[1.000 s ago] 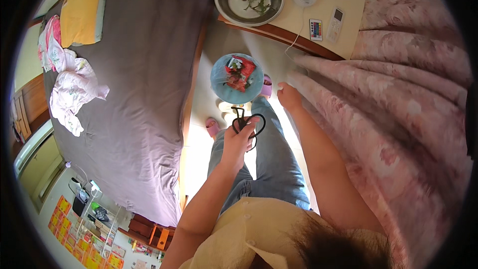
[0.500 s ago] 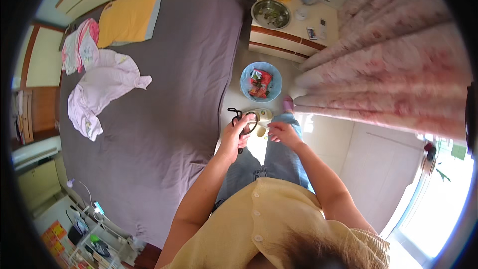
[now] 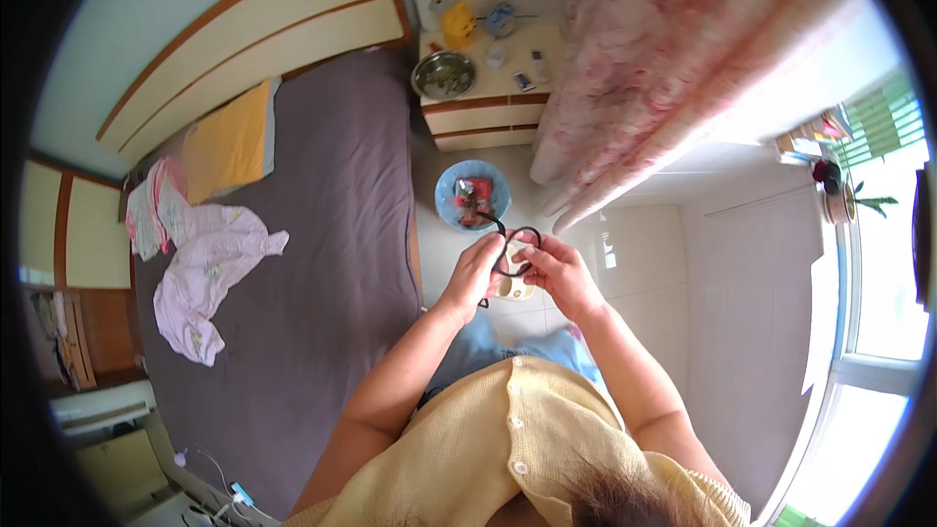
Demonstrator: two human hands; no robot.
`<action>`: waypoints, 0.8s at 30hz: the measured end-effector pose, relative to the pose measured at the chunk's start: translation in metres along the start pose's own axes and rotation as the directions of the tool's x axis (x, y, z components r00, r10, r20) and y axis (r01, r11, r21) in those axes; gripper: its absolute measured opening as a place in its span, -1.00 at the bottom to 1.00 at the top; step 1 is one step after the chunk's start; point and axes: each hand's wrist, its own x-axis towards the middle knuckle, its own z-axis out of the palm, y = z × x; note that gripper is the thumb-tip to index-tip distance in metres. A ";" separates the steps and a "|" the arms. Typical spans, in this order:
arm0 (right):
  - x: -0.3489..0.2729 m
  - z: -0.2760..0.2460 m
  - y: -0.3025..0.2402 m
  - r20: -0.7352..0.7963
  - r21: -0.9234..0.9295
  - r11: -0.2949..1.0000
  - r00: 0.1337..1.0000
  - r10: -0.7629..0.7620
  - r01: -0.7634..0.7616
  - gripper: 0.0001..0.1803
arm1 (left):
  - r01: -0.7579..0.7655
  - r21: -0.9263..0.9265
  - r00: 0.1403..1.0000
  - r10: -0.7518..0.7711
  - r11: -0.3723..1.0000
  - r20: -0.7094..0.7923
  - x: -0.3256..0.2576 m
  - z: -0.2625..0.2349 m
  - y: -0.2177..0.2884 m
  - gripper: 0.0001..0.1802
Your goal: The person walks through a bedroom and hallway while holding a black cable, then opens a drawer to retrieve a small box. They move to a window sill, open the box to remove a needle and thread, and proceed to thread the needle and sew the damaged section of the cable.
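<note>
Both hands meet in front of my body around black scissors with large looped handles. My left hand is closed on their middle, and a dark end shows below its fingers. My right hand has its thumb and fingers closed at the right-hand loop. Past the hands, on the floor, stands a round light blue tub with a crumpled red packet and some dark scraps inside. A pale object on the floor is partly hidden by my hands.
To the left is a bed with a yellow pillow and a pale crumpled garment. A bedside cabinet ahead holds a metal bowl with greens. A pink floral curtain hangs to the right, near a bright window.
My right hand has moved up to the scissors and taken hold of the loop. The view has tilted up, showing more of the headboard and window; my legs are less visible.
</note>
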 end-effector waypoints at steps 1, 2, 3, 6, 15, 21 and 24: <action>-0.015 -0.015 -0.002 -0.033 0.020 0.999 0.999 -0.040 0.040 -0.71 | 0.007 0.065 1.000 -0.008 0.998 0.009 0.004 0.020 -0.004 -0.69; -0.028 -0.027 -0.006 -0.075 0.008 0.998 0.995 -0.062 0.063 -0.71 | 0.004 0.108 1.000 -0.006 0.994 0.023 0.007 0.032 -0.014 -0.72; -0.039 -0.047 -0.003 -0.115 0.011 0.995 0.989 -0.094 0.096 -0.71 | 0.019 0.154 0.999 -0.024 0.988 0.027 0.011 0.050 -0.020 -0.73; -0.087 -0.101 -0.018 -0.184 0.095 0.979 0.969 -0.163 0.182 -0.63 | -0.019 0.268 0.997 -0.004 0.963 0.082 0.020 0.112 -0.042 -0.75; -0.245 -0.263 -0.049 -0.440 -0.108 0.914 0.806 -0.396 0.390 -0.64 | -0.312 0.498 0.911 0.107 0.809 0.397 0.039 0.354 -0.146 -0.77; -0.292 -0.319 -0.069 -0.521 -0.138 0.852 0.694 -0.497 0.505 -0.75 | -0.170 0.198 0.943 0.101 0.965 0.316 0.062 0.448 -0.149 -0.77; -0.295 -0.355 -0.082 -0.579 -0.146 0.837 0.641 -0.504 0.527 -0.80 | -0.148 0.167 0.927 0.077 0.975 0.367 0.100 0.477 -0.147 -0.77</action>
